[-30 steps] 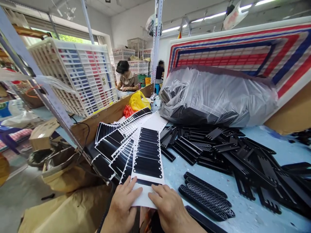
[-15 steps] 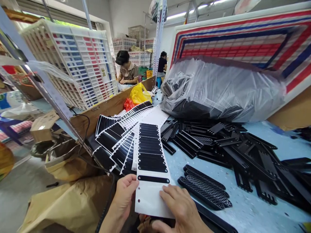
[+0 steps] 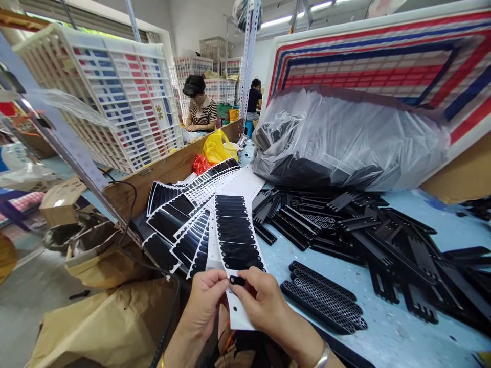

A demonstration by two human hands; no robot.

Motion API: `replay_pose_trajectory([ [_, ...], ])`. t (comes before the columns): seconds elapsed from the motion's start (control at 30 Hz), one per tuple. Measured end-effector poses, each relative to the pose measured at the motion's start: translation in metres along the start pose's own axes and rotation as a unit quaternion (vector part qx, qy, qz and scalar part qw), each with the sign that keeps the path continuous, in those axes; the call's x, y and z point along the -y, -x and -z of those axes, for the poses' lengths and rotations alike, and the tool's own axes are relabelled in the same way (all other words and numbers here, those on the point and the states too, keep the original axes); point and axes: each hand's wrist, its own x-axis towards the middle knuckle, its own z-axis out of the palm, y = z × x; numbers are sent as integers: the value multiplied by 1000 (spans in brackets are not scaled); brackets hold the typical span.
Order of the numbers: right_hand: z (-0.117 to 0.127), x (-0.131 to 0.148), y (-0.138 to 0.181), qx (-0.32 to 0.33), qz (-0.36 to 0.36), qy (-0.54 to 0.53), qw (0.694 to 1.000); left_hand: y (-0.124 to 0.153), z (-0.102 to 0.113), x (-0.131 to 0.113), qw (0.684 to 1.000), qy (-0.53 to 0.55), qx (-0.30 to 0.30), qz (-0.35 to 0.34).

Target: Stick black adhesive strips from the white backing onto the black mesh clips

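Note:
A white backing sheet carrying rows of black adhesive strips lies over the table's near edge. My left hand pinches the sheet's left side near its lower end. My right hand pinches the end of the lowest black strip on that sheet. Several more sticker sheets fan out to the left beneath it. Three black mesh plastic bars lie side by side just right of my right hand.
A heap of black plastic frame parts covers the blue table. Behind it sits a grey plastic bag of parts. A white crate leans at left, brown paper bags below. Two people sit far back.
The sheet has slid toward me and its lower end now hangs off the edge. Both hands went from lying flat on it to pinching, the right one at the lowest strip.

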Motion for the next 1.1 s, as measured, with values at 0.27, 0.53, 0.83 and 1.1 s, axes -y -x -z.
replay_pose_trajectory([
  [0.27, 22, -9, -14, -62, -52, -90, 993, -15, 11, 12, 988, -142, -18, -54],
  [0.53, 130, -42, 22, -346, -198, -271, 876, -74, 72, -47, 787, -558, -179, -193],
  [0.83, 148, -18, 112, -236, -205, -294, 903, -17, 11, -19, 819, -471, -92, -314],
  [1.1, 142, -2, 155, -129, -150, -284, 938, 33, -78, 41, 942, -71, 265, 192],
])
